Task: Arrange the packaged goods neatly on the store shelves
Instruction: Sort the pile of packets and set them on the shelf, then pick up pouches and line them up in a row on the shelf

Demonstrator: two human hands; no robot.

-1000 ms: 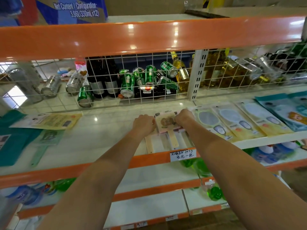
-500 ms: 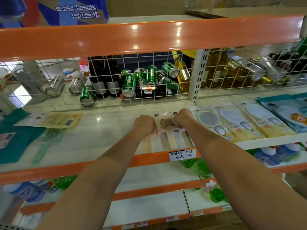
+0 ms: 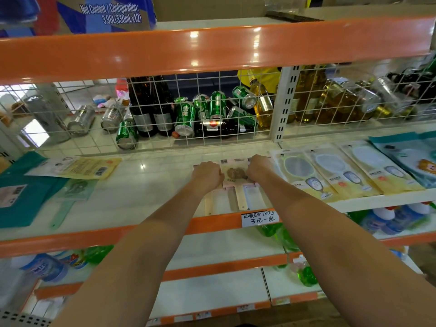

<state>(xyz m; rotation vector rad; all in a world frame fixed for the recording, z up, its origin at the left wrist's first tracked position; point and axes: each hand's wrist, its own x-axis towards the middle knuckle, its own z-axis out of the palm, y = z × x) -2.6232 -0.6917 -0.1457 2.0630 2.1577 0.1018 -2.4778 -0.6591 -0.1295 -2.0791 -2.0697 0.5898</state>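
Both our hands, left (image 3: 207,176) and right (image 3: 259,170), grip the pink pack (image 3: 236,173) between them; its handle points back at us, yellow packs (image 3: 304,175) just right.

- Store shelving unit (image 3: 146,182), white glossy boards, orange front edges.
- Upper orange beam (image 3: 212,47) across top, ceiling-light glare spots on it.
- White wire mesh back panel (image 3: 207,109) behind the middle shelf; white slotted upright post (image 3: 284,107) right of centre.
- Through the mesh, far side: pale tiled floor (image 3: 82,142), bright daylight patch far left.
- Handwritten white price label (image 3: 259,219) on the near orange edge.
- Lower shelves (image 3: 212,296) below, white with orange trim.
- Blue printed carton (image 3: 106,13) on top shelf, far left.
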